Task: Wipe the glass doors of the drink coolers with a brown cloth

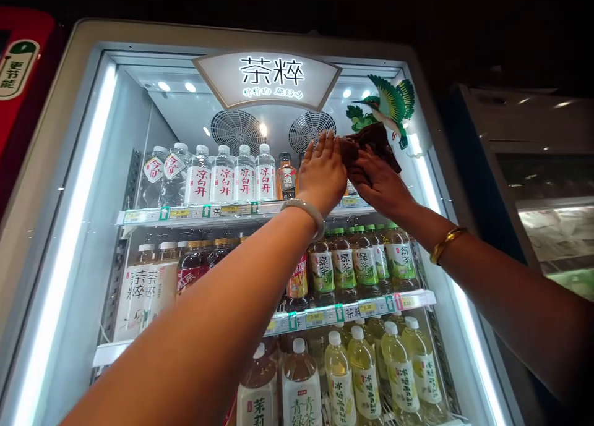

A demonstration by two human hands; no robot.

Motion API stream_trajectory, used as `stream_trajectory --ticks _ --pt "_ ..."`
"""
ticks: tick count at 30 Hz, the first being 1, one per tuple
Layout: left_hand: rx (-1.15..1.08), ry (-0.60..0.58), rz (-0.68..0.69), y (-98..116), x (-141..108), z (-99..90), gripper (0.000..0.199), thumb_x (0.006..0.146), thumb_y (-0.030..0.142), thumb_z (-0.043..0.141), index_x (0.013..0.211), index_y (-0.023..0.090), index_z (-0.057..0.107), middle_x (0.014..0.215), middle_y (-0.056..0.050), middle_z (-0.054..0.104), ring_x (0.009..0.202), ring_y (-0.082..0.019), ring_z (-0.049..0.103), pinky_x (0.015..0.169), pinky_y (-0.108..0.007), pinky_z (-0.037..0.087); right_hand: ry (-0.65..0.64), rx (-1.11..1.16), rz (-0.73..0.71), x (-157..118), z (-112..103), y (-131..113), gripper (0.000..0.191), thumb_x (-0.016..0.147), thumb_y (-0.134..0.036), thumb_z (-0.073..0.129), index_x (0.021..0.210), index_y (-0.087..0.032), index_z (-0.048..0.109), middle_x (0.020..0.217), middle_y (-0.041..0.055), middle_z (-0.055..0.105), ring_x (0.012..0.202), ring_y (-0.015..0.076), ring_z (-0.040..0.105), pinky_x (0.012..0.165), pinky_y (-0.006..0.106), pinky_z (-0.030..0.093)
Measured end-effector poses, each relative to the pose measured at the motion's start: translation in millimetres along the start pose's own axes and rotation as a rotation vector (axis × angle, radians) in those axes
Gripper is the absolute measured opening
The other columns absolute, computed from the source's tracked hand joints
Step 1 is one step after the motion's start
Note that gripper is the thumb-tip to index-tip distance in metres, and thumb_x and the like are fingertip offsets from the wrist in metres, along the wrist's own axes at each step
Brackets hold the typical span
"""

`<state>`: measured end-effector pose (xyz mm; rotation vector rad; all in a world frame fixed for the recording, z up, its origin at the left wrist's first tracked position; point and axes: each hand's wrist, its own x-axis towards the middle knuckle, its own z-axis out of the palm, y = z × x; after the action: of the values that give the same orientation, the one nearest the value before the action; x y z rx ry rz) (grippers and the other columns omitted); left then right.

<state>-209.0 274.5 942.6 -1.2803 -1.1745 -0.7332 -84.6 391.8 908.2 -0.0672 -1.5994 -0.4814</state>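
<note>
My left hand point(323, 171) lies with its fingers stretched out against the glass front of a lit drinks fridge point(245, 33). Beside it, my right hand point(378, 182) presses a dark brown cloth point(378, 143) to the same glass, just under a green bird picture point(392, 104). The cloth's left edge reaches the fingers of my left hand. Both arms are raised; a pale bangle point(304, 214) circles the left wrist and a gold bangle point(446, 245) the right forearm.
Behind the glass, shelves hold water bottles point(223, 175), green tea bottles point(343, 262) and yellow drink bottles point(364, 370). A fan-shaped sign point(269, 80) is at the top. A red cabinet point(23, 117) stands left, another lit cooler point(552, 228) right.
</note>
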Motion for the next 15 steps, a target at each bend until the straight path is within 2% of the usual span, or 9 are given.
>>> stream_trajectory --ticks 3,4,6,9,12,15 --pt "-0.023 0.032 -0.04 9 6 9.2 0.062 0.098 0.022 0.035 0.157 0.007 0.042 0.168 -0.014 0.038 0.16 -0.024 0.026 0.134 -0.044 0.017 0.102 -0.011 0.138 -3 7 -4 0.042 0.09 -0.029 0.055 0.131 -0.027 0.063 0.157 0.0085 0.054 0.153 0.0326 0.041 0.127 0.066 0.03" --pt "-0.025 0.051 -0.038 9 5 10.9 0.061 0.098 0.022 0.035 0.157 0.006 0.042 0.168 -0.015 0.038 0.161 -0.024 0.025 0.134 -0.043 0.017 0.101 -0.011 0.122 -7 7 -4 0.043 0.09 -0.029 0.054 0.132 -0.027 0.062 0.158 0.0087 0.053 0.153 0.0319 0.04 0.127 0.065 0.031" --pt "-0.029 0.068 -0.012 7 2 13.3 0.061 0.099 0.022 0.033 0.157 0.005 0.041 0.168 -0.016 0.037 0.161 -0.024 0.023 0.134 -0.044 0.016 0.03 0.001 0.003 -20 -2 5 0.043 0.091 -0.029 0.054 0.133 -0.027 0.062 0.158 0.0076 0.052 0.154 0.0293 0.04 0.127 0.06 0.034" --pt "-0.026 0.044 0.037 7 -2 16.9 0.061 0.1 0.022 0.031 0.158 0.005 0.04 0.169 -0.017 0.035 0.162 -0.025 0.021 0.135 -0.046 0.015 -0.056 0.024 -0.106 -30 -22 30 0.04 0.091 -0.033 0.057 0.13 -0.027 0.064 0.152 0.0073 0.058 0.15 0.0283 0.046 0.125 0.058 0.038" --pt "-0.001 0.028 0.05 9 -2 19.5 0.062 0.099 0.021 0.031 0.158 0.003 0.038 0.17 -0.018 0.032 0.163 -0.025 0.018 0.135 -0.045 0.012 0.056 0.004 0.025 -18 -24 39 0.037 0.095 -0.032 0.052 0.129 -0.027 0.064 0.153 0.009 0.058 0.152 0.0306 0.042 0.127 0.064 0.031" --pt "0.025 0.023 0.042 9 -2 18.2 0.061 0.098 0.021 0.032 0.156 0.004 0.041 0.17 -0.015 0.033 0.163 -0.024 0.016 0.135 -0.041 0.01 0.103 0.006 0.082 -5 -9 23 0.04 0.092 -0.03 0.054 0.13 -0.029 0.064 0.155 0.0049 0.056 0.154 0.0292 0.04 0.128 0.061 0.03"
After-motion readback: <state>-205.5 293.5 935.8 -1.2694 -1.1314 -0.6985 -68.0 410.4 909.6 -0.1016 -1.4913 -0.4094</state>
